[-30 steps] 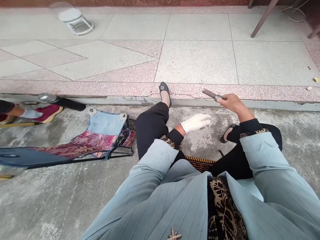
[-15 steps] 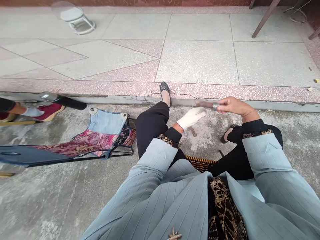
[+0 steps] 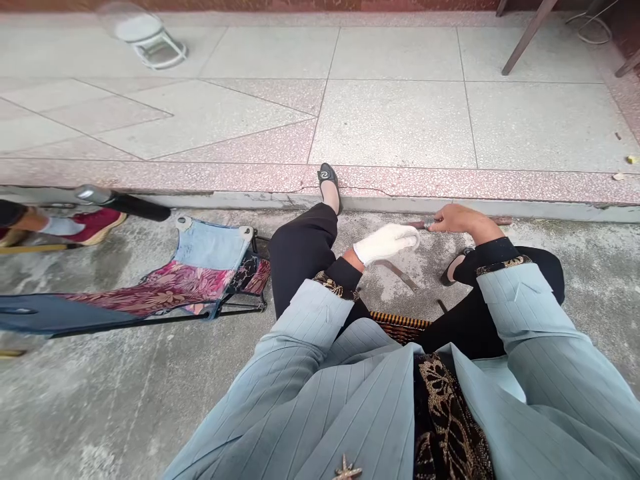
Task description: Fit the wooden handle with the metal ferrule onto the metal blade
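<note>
Your right hand is closed around the wire-bound rod, its long axis lying crosswise, left end just beside your gloved left hand, whose grip cannot be determined.

Two hands, one white stool, one fabric recliner, two black shoes.

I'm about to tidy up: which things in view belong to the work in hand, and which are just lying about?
Likely belonging to it:
wire-wound rod, in the right hand
thin strip, below the gloved left hand

Seemingly just lying about:
patterned fabric recliner
white stool
black cylinder
</note>
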The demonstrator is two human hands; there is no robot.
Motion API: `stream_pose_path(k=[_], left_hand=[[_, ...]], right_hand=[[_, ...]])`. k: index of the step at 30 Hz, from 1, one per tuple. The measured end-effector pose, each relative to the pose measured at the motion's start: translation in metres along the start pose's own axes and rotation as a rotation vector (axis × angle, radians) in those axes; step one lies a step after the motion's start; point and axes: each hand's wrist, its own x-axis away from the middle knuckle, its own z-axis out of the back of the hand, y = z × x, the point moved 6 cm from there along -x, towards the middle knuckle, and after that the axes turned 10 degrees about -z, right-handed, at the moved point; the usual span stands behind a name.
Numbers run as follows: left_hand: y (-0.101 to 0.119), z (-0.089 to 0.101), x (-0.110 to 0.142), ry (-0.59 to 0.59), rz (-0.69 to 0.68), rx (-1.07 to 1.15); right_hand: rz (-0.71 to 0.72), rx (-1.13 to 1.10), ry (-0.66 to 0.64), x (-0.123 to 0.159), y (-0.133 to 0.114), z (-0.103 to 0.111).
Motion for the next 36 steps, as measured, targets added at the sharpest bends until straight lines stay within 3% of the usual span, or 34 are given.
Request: stream_pose_path(k=[4, 6, 7, 9, 12, 14, 18, 20, 22, 25, 27, 29, 32, 34, 36], left_hand=[[-0.011, 0.022, 0.005, 0.195, 0.081, -0.011], [-0.016, 0.024, 0.005, 0.249, 0.111, -0.001], [-0.018, 0.023, 0.004, 0.263, 0.122, 0.0], [-0.021, 0.014, 0.0, 0.23, 0.135, -0.015], [-0.019, -0.005, -0.005, 0.079, 0.098, -0.021], [-0.013, -0.014, -0.007, 0.004, 0.035, -0.027], [-0.007, -0.01, -0.004, -0.031, 0.017, -0.117], [-0.009, -0.001, -0.001, 0.001, 0.061, -0.149], [-0.013, 0.007, 0.002, 0.04, 0.098, -0.164], [-0.018, 0.014, 0.004, 0.078, 0.13, -0.161], [-0.021, 0.016, 0.003, 0.118, 0.133, -0.145], [-0.024, 0.016, 0.001, 0.179, 0.13, -0.112], [-0.025, 0.006, -0.002, 0.159, 0.126, -0.069], [-0.023, -0.004, -0.005, 0.065, 0.101, -0.073], [-0.021, -0.011, -0.006, 0.001, 0.072, -0.097]], right_hand=[[0.303, -0.093, -0.53, 0.033, -0.02, -0.023], [0.43, -0.269, -0.593, 0.048, -0.03, -0.018], [0.473, -0.391, -0.53, 0.051, -0.033, -0.01], [0.496, -0.691, -0.255, 0.05, -0.03, 0.014], [0.353, -0.988, 0.181, 0.037, -0.007, 0.035], [0.185, -0.908, 0.282, 0.022, 0.004, 0.032], [-0.018, -0.381, 0.287, 0.0, 0.009, 0.019], [-0.013, -0.157, 0.185, -0.002, 0.004, 0.011], [0.069, -0.041, -0.041, 0.003, -0.005, -0.004], [0.282, -0.052, -0.432, 0.027, -0.022, -0.023], [0.405, -0.165, -0.52, 0.042, -0.032, -0.022], [0.466, -0.394, -0.363, 0.047, -0.037, -0.004], [0.408, -0.754, 0.091, 0.043, -0.022, 0.03], [0.291, -0.762, 0.299, 0.038, -0.008, 0.04], [0.176, -0.599, 0.41, 0.032, 0.001, 0.042]])
